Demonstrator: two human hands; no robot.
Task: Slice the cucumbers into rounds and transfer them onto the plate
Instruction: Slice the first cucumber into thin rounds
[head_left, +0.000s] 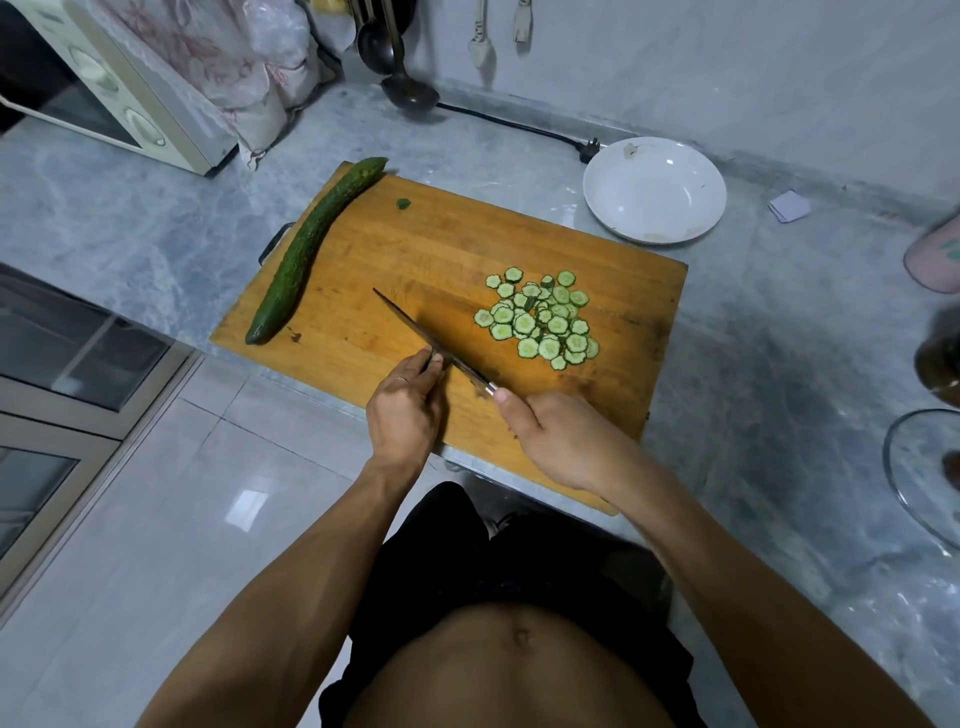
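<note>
Right hand (558, 441) gripping knife (431, 343) handle, left hand (408, 402) pinching something small against the blade — item unclear, cucumber rounds (537, 322) lying just beyond the blade, plate (654, 189) sitting farther off.

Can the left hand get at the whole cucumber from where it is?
Probably yes. The left hand only touches the knife blade, and bare cutting board lies between it and the whole cucumber at the board's left edge. Nothing stands in between.
</note>
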